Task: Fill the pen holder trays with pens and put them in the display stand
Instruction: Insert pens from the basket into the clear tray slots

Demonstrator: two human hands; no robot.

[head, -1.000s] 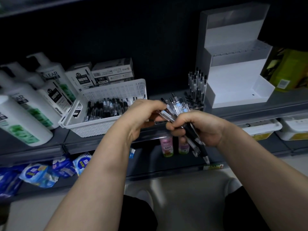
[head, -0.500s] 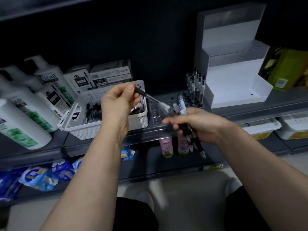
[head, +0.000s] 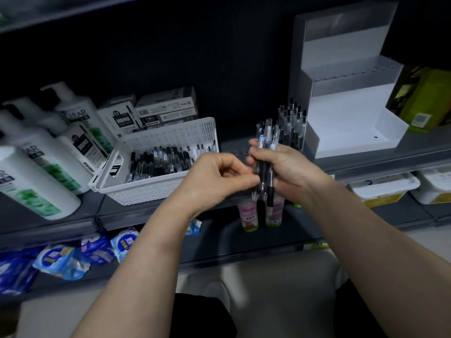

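My right hand [head: 290, 167] grips a bundle of pens [head: 264, 152] upright in front of the shelf. My left hand [head: 217, 176] pinches one pen at the bundle's left side with closed fingertips. Behind my hands a clear pen holder tray [head: 234, 151] lies on the shelf, with several pens standing [head: 292, 123] in its right part. The white stepped display stand [head: 341, 118] sits to the right, its steps bare. A white perforated basket [head: 170, 129] on the left holds many loose pens [head: 161, 159].
Large white shampoo bottles [head: 36, 167] crowd the shelf's left end. Pen boxes [head: 166, 106] are stacked behind the basket. A yellow-green box [head: 424, 98] stands right of the stand. The lower shelf holds small bottles [head: 249, 215], blue packets [head: 58, 259] and white tubs [head: 383, 189].
My left hand, which had drawn one pen out to the left, has come back to the bundle. My right hand has turned the bundle from slanted to upright.
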